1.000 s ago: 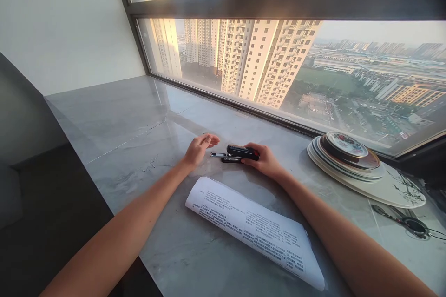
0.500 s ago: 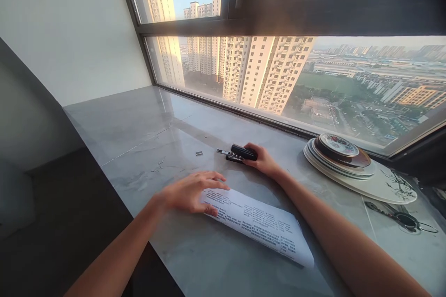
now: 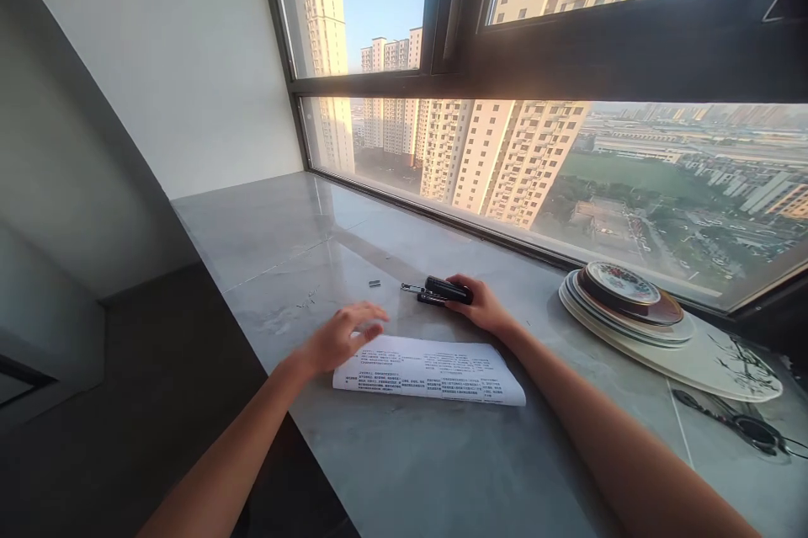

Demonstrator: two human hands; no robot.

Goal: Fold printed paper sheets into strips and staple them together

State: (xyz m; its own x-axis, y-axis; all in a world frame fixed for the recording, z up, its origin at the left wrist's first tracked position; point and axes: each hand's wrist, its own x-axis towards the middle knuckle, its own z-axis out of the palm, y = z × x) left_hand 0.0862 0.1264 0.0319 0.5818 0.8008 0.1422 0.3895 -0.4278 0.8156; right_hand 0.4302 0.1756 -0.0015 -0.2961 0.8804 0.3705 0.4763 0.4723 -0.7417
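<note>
A black stapler (image 3: 447,290) lies on the grey marbled sill, its metal tray sticking out to the left. My right hand (image 3: 483,302) is closed around its rear end. Folded printed paper (image 3: 435,374) lies flat in front of me, nearer than the stapler. Over the paper's upper left corner is my left hand (image 3: 344,338), fingers apart and holding nothing; whether it touches the sheet I cannot tell. Short staple strips (image 3: 374,284) rest left of the stapler. Loose staples (image 3: 307,300) are scattered further left.
A stack of plates (image 3: 622,294) stands at the right, with a large oval plate (image 3: 736,361) at its bottom. Close by lies a dark object with a cord (image 3: 757,433). The window frame (image 3: 505,247) borders the back; the sill's front edge (image 3: 252,336) drops off at left.
The paper has turned to lie more level across the sill. My left hand has come off it and drawn slightly left. The right hand stays on the stapler; the camera view has shifted.
</note>
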